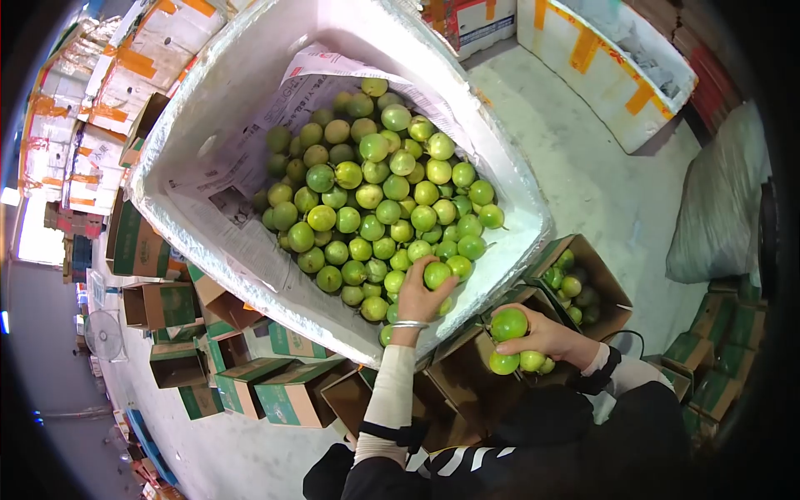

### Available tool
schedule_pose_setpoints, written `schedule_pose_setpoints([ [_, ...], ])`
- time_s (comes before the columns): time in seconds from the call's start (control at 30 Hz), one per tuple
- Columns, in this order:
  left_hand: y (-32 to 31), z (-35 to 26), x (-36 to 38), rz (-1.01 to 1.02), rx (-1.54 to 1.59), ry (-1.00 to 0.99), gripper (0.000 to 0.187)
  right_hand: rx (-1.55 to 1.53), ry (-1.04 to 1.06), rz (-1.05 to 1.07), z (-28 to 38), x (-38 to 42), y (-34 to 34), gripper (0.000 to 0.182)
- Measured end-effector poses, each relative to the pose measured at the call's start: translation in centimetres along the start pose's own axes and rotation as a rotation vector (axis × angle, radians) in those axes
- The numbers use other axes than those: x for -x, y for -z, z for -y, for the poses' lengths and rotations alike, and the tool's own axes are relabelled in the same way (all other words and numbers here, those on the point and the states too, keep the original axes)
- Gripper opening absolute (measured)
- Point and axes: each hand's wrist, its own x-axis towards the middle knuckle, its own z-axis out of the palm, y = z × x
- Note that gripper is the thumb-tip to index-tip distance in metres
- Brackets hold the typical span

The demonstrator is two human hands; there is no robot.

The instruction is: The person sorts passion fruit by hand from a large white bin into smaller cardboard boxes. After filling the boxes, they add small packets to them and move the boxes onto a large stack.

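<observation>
A large white foam box [196,104] lined with newspaper [221,179] holds a heap of round green fruits [367,196] that look like passion fruits. My left hand [419,298] reaches into its near corner, thumb and fingers curled round one green passion fruit [437,275]. A silver bangle [412,324] circles that wrist. Outside the box, my right hand [546,335] holds several green passion fruits [509,323] in a cluster, above open cardboard cartons. Part of this cluster is hidden behind the fingers.
A small carton [612,300] with several green fruits stands at the right. Open green-and-brown cartons [287,392] line the floor at left. Another foam box [583,58] and a bulging sack [721,200] stand beyond. Taped foam boxes [158,50] are stacked at upper left.
</observation>
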Motion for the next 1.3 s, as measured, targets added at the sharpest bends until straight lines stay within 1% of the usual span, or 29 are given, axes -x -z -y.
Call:
schedule_pose_setpoints([
  [0.03,0.1,0.8,0.5,0.044,0.035,-0.104,0.054,-0.016,0.005,0.024,0.0,0.2,0.0,0.061],
  [0.07,0.2,1.3,0.3,0.048,0.037,-0.108,0.054,-0.017,0.008,0.019,-0.2,0.0,0.0,0.061],
  [0.13,0.5,1.7,0.1,0.109,-0.012,-0.253,0.057,-0.048,-0.031,0.031,-1.2,-0.7,-0.1,0.062],
  [0.17,0.5,1.9,-0.1,0.107,-0.014,-0.263,0.057,-0.045,-0.021,0.03,-1.5,-0.9,-0.5,0.062],
  [0.23,0.1,1.5,-0.7,0.049,-0.193,-0.132,0.059,-0.115,-0.23,0.046,-1.7,-1.1,-1.5,0.06],
  [0.27,0.0,1.3,-0.8,0.038,-0.19,-0.144,0.059,-0.028,-0.172,0.038,-2.1,-1.3,-1.7,0.06],
  [0.3,-0.1,1.1,-0.6,0.034,-0.215,-0.097,0.06,-0.027,-0.162,0.058,-2.3,-1.4,-1.7,0.06],
  [0.33,-0.1,1.0,-0.4,0.039,-0.24,-0.051,0.06,-0.033,-0.153,0.072,-2.4,-1.3,-1.8,0.059],
  [0.47,0.1,1.3,-0.6,0.046,-0.245,-0.085,0.057,-0.143,-0.189,0.017,-3.2,-0.5,-0.9,0.058],
  [0.5,-0.5,1.7,-0.3,-0.121,-0.225,-0.115,0.054,-0.125,-0.188,-0.012,-3.6,-0.4,-0.8,0.057],
  [0.53,-0.2,1.1,0.7,-0.138,-0.226,-0.117,0.054,-0.124,-0.203,-0.002,-3.0,0.2,-1.2,0.061],
  [0.6,0.4,-0.7,4.0,-0.356,-0.083,0.014,0.054,-0.01,-0.114,0.042,-6.3,-0.7,0.4,0.066],
  [0.63,0.8,-2.1,6.1,-0.445,-0.03,0.027,0.05,0.02,-0.179,0.067,-4.4,0.5,-0.7,0.07],
  [0.7,0.8,-2.9,10.1,-0.465,0.118,0.008,0.048,0.046,-0.233,0.062,-4.7,1.5,-1.2,0.073],
  [0.73,0.4,-3.4,12.2,-0.385,0.136,0.046,0.047,0.079,-0.267,0.06,-4.8,1.8,-1.1,0.076],
  [0.77,-0.2,-3.5,14.4,-0.308,0.151,0.082,0.046,0.291,-0.202,0.144,-6.1,1.9,-0.4,0.08],
  [0.83,-3.1,-2.2,17.3,-0.165,-0.096,0.003,0.05,0.734,-0.151,0.287,-5.5,2.0,-0.5,0.076],
  [0.87,-4.2,-2.1,18.3,-0.02,-0.228,0.088,0.056,0.965,-0.168,0.337,-3.0,2.0,-1.4,0.069],
  [0.93,-4.2,-0.9,18.9,0.473,-0.654,0.091,0.059,1.313,0.268,0.199,-0.7,0.5,-0.9,0.055],
  [0.97,-2.9,-0.8,17.6,0.664,-0.586,0.115,0.057,1.312,0.381,0.07,2.8,-0.5,-1.9,0.048],
  [1.0,-1.2,-2.2,15.7,0.587,-0.477,0.165,0.054,1.346,0.404,-0.032,5.6,-1.9,-2.6,0.047],
  [1.03,0.1,-3.8,13.8,0.251,-0.283,0.044,0.045,1.49,0.568,-0.094,6.5,-4.4,-2.3,0.048],
  [1.07,0.1,-3.4,11.7,-0.044,-0.322,0.03,0.048,1.61,0.731,-0.082,7.3,-7.1,-1.8,0.051],
  [1.1,1.4,-4.0,8.7,-0.128,-0.562,-0.035,0.06,1.769,0.696,-0.071,7.2,-10.3,-0.9,0.059],
  [1.13,1.8,-2.3,6.2,-0.239,-0.678,-0.156,0.067,1.766,0.708,-0.076,7.0,-12.4,-0.6,0.059],
  [1.17,1.5,-1.2,4.4,-0.152,-0.716,0.034,0.066,1.828,0.549,-0.031,6.8,-14.0,-0.3,0.063],
  [1.2,0.8,-0.2,3.8,-0.153,-0.718,0.029,0.066,1.882,0.38,0.014,6.6,-14.9,-0.2,0.067],
  [1.27,-0.5,0.8,3.1,-0.103,-0.839,0.234,0.065,1.837,0.363,0.023,6.6,-15.7,0.0,0.068],
  [1.3,-0.4,0.7,3.1,-0.129,-0.785,0.241,0.06,1.785,0.341,0.035,6.6,-15.5,-0.2,0.07],
])
